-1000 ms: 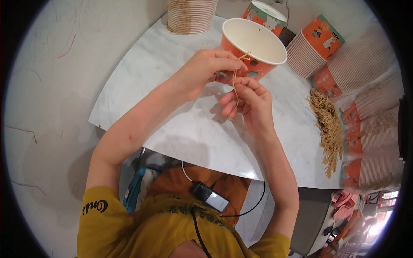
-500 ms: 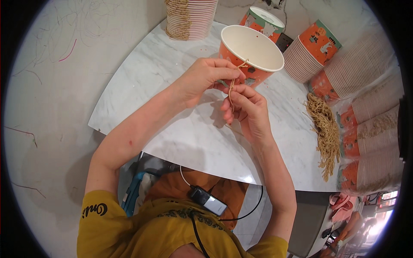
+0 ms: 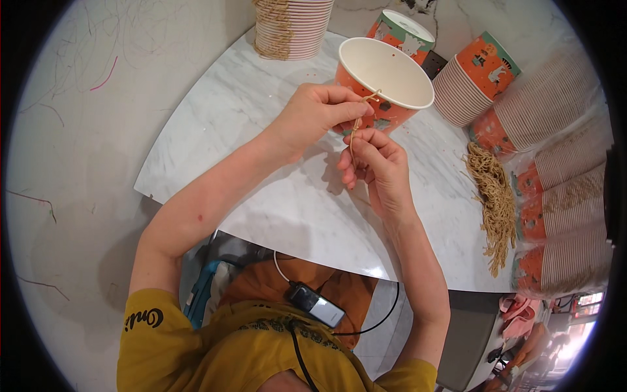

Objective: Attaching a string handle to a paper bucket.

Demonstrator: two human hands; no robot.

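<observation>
Evidently, black script marks the yellow sleeve (image 3: 145, 319). A stack (image 3: 310, 29) stands by the table's (image 3: 294, 209) far edge. The left hand (image 3: 321, 111) pinches string (image 3: 353, 140), thumb and finger closed, against the orange cup (image 3: 386, 68) toward that edge; the right hand (image 3: 384, 160) pinches it lower, other fingers curled. Twine (image 3: 494, 202) lies near the right edge.

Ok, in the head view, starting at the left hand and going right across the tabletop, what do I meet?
Left hand, right hand, bundle of tan cords, lowest plastic-wrapped cup stack.
</observation>
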